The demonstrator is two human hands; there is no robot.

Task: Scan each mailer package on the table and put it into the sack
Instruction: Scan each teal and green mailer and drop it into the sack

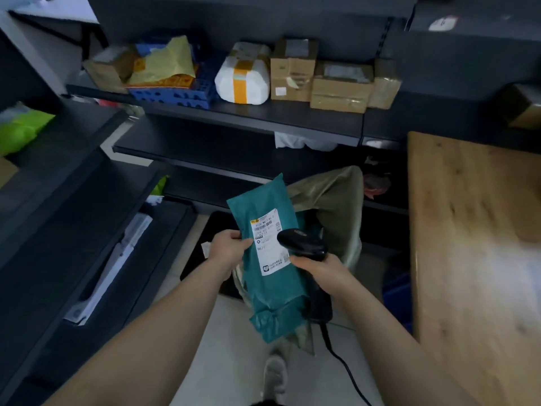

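My left hand (231, 247) grips the left edge of a teal mailer package (265, 218), held upright with its white shipping label facing me. My right hand (317, 266) holds a black corded barcode scanner (301, 244), its head lying over the right side of the label. Behind and below the package stands the olive-green sack (328, 194), its mouth open; the package hides much of the opening.
A wooden table (474, 244) runs along the right. Dark shelves (234, 112) ahead carry cardboard boxes (292, 71), a white parcel (243, 80) and a blue crate (175, 95). More dark shelving (58, 200) stands at the left. The scanner's cable (345, 364) trails over the pale floor.
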